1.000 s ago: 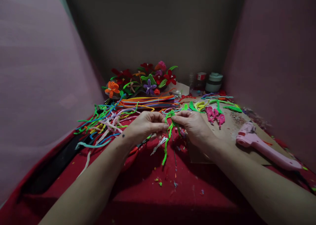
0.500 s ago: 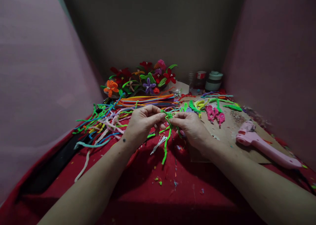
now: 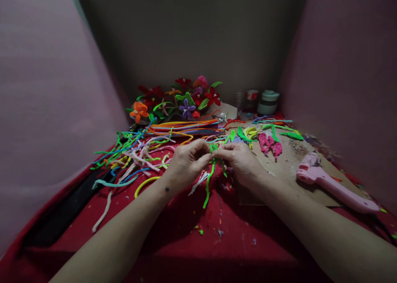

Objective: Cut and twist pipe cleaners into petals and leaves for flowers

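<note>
Between my fingertips is a green pipe cleaner (image 3: 210, 183), bunched at the top with one end hanging down over the red cloth. My left hand (image 3: 190, 161) pinches the bunched part from the left, thumb and fingers closed. From the right, my right hand (image 3: 237, 159) grips the same part between thumb and forefinger. The fingers hide much of the bunch, so its shape cannot be made out. Behind and below the hands lies a small bundle of white stamen-like strands (image 3: 199, 182).
Loose pipe cleaners (image 3: 136, 154) tangle at the left, with a straight bundle (image 3: 186, 127) behind. Finished pipe-cleaner flowers (image 3: 187, 108) stand at the back. On a cardboard sheet (image 3: 285, 159) at the right lie pink petals (image 3: 269, 144) and a pink glue gun (image 3: 335, 185). A lidded jar (image 3: 268, 103) stands behind.
My left hand has shifted right and slightly down, closer to my right hand. A yellow pipe cleaner beside my left forearm has come into view. Both hands still hold the green pipe cleaner.
</note>
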{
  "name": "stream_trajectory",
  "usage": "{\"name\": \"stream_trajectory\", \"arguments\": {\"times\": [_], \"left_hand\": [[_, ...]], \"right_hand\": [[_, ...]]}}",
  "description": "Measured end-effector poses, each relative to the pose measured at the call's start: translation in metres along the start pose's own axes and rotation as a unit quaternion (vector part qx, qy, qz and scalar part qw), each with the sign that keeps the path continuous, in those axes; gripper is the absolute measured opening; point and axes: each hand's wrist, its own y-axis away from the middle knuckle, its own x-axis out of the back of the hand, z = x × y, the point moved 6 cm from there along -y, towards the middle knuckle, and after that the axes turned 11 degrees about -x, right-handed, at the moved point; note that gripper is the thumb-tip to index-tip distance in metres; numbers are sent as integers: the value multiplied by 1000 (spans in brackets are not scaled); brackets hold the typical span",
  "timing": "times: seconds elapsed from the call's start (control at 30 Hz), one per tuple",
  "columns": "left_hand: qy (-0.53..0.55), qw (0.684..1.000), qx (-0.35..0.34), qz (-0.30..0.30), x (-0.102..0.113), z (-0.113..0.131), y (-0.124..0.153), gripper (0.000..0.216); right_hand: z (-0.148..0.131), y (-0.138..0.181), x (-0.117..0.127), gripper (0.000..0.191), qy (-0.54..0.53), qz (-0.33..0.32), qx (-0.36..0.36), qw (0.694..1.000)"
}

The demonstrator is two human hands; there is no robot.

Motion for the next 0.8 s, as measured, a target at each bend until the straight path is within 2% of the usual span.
{"name": "stream_trajectory", "arguments": {"times": [0.1, 0.23, 0.43, 0.7, 0.8], "left_hand": [[-23, 999, -6, -24, -4, -1, 0, 12], [100, 990, 79, -68, -8, -6, 0, 21], [187, 969, 152, -59, -5, -13, 0, 25], [197, 968, 149, -35, -5, -15, 0, 22], [197, 970, 138, -28, -5, -13, 0, 24]], "right_hand": [[1, -2, 0, 18, -9, -16, 16, 1000], [3, -3, 0, 18, -24, -27, 26, 999], [7, -4, -2, 19, -41, -34, 3, 999], [9, -5, -8, 19, -94, -74, 18, 993], [7, -5, -7, 17, -97, -69, 25, 993]]}}
